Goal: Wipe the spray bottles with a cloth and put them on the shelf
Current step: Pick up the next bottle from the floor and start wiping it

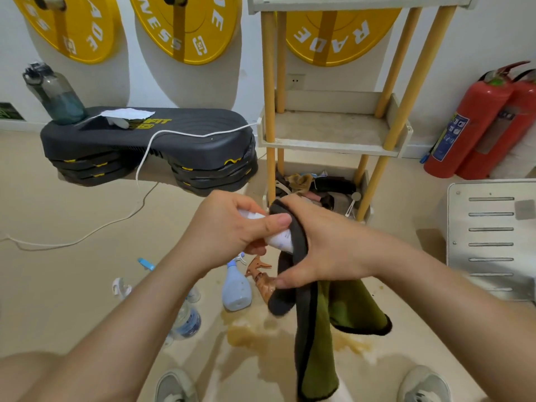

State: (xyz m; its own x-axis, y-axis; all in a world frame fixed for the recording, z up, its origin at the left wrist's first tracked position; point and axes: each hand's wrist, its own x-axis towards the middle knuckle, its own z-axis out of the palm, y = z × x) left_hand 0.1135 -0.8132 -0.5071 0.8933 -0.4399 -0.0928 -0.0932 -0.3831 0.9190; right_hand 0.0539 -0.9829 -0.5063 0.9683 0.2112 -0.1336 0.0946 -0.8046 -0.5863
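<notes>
My left hand [232, 227] grips a white spray bottle [280, 237] held sideways at chest height. My right hand [319, 248] presses a dark grey and olive cloth [316, 323] around the bottle's other end; the rest of the cloth hangs down. On the floor below lie a pale blue spray bottle [236, 285], a brown spray bottle [262, 278] partly hidden by the cloth, and clear bottles [188, 317] partly hidden by my left forearm. The shelf unit [330, 132] with yellow posts stands straight ahead, its middle tier bare.
A brownish wet spill [246, 335] spreads on the floor near my shoes. A black step platform [145, 140] with a water bottle [55, 94] stands left, a white cable trailing from it. Two red fire extinguishers [478, 120] stand right. The bottom shelf tier [316, 187] holds clutter.
</notes>
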